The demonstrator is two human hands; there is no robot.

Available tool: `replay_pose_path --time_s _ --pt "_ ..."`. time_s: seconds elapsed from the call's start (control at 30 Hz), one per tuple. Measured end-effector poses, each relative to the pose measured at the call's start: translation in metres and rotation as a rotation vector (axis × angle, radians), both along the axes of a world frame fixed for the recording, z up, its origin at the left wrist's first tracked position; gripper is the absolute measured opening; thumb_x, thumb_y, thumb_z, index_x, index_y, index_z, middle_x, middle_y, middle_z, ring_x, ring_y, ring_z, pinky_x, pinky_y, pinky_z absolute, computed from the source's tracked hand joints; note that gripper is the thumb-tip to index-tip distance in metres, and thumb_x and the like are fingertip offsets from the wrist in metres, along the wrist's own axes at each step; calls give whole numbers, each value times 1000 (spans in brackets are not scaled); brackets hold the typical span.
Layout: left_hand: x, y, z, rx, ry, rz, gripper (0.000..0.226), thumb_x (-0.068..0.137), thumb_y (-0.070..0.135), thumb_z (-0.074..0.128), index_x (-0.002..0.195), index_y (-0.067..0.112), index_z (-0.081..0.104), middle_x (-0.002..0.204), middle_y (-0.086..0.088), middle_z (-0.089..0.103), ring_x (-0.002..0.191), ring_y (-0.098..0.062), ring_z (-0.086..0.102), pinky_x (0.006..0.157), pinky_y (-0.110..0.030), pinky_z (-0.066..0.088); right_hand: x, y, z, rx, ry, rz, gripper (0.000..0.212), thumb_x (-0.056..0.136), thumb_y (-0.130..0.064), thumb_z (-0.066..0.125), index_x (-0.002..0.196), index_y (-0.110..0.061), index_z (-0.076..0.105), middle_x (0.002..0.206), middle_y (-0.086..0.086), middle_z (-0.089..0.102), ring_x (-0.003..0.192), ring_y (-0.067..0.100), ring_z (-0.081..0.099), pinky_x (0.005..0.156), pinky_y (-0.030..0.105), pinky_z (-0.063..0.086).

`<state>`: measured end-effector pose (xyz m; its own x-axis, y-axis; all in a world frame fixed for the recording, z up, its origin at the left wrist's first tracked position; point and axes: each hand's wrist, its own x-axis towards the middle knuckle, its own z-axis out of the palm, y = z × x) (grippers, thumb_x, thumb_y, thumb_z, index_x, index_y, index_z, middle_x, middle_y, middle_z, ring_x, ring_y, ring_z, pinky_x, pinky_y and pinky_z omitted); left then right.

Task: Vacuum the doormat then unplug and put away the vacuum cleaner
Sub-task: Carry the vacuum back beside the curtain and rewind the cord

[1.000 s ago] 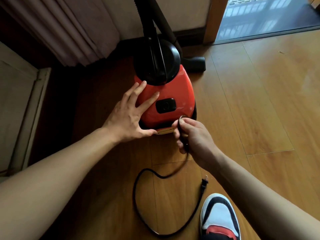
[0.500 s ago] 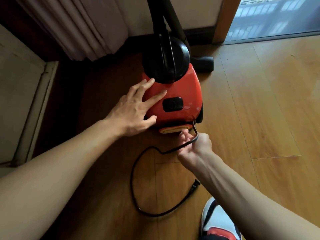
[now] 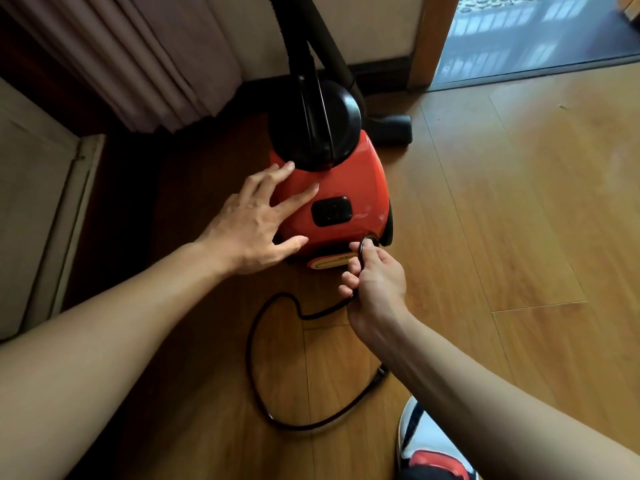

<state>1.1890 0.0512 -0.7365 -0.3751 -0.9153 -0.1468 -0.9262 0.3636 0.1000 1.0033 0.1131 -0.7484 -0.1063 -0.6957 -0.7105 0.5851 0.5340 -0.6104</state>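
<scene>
A red canister vacuum cleaner (image 3: 349,188) with a black domed top stands on the wooden floor by the wall. My left hand (image 3: 252,223) rests flat on its left side, fingers spread. My right hand (image 3: 374,275) grips the black power cord (image 3: 256,341) right at the vacuum's rear lower corner. The loose cord loops over the floor below my hands and ends in the plug (image 3: 379,374), which lies free beside my right forearm. The black hose (image 3: 301,36) rises from the top, and the floor nozzle (image 3: 391,128) lies behind the body.
A curtain (image 3: 138,57) hangs at the back left, next to a pale cabinet (image 3: 38,202). A doorway with a dark sill (image 3: 536,60) opens at the back right. My shoe (image 3: 429,445) stands at the bottom edge, close to the cord.
My right hand has moved back up to the vacuum's rear corner with the cord, and the loose loop on the floor has grown shorter. The left hand stays on the body.
</scene>
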Motion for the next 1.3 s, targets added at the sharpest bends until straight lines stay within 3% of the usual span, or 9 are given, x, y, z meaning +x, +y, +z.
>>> replay_pose_path --time_s 0.27,0.5,0.67,0.8,0.9,1.07,1.17,1.3 --pt "-1 -1 4 15 16 8 78 85 71 38 155 46 16 165 2 -1 151 -22 0 116 -55 31 6 4 -10 -85 36 61 28 109 -30 44 105 -7 61 55 -3 48 37 7 40 33 20 29" --pt "1 -6 10 35 30 4 68 90 64 46 152 49 23 163 4 5 147 -20 8 117 -48 32 42 10 -28 -72 -18 124 28 109 -28 44 112 -15 69 63 -5 53 43 6 44 38 18 31" --pt "2 -6 9 28 43 -2 69 90 63 49 152 47 24 163 4 6 147 -21 9 117 -48 32 61 11 -42 -29 -42 166 38 105 -40 51 102 -9 72 56 -4 52 40 8 41 38 19 30" --pt "3 -6 7 31 53 1 71 89 63 51 152 47 23 164 4 3 148 -22 7 118 -49 31 68 12 -62 -75 87 254 52 104 -50 46 89 -7 72 51 -2 49 40 10 41 40 23 34" --pt "4 -6 4 12 61 -18 73 88 58 55 153 45 24 164 1 4 150 -23 5 118 -49 31 69 11 -79 -189 194 351 50 105 -47 44 87 -9 72 51 -1 47 44 13 43 44 28 35" --pt "5 -3 -7 -5 99 -26 79 87 49 62 154 43 21 166 1 -1 153 -20 -3 121 -43 25 59 11 -98 -265 239 505 45 108 -39 41 102 -7 71 55 -3 51 50 10 47 51 24 39" --pt "5 -1 -11 3 111 -16 82 88 46 64 155 43 17 166 2 -7 153 -19 -9 117 -34 16 55 13 -104 -208 201 494 48 106 -39 47 98 2 70 52 1 54 46 12 51 48 23 44" --pt "7 -2 -10 -2 111 -22 81 87 45 63 155 44 18 166 3 -8 153 -18 -8 118 -36 18 50 7 -112 -133 226 511 44 104 -36 55 93 4 69 53 5 56 42 15 51 44 26 44"
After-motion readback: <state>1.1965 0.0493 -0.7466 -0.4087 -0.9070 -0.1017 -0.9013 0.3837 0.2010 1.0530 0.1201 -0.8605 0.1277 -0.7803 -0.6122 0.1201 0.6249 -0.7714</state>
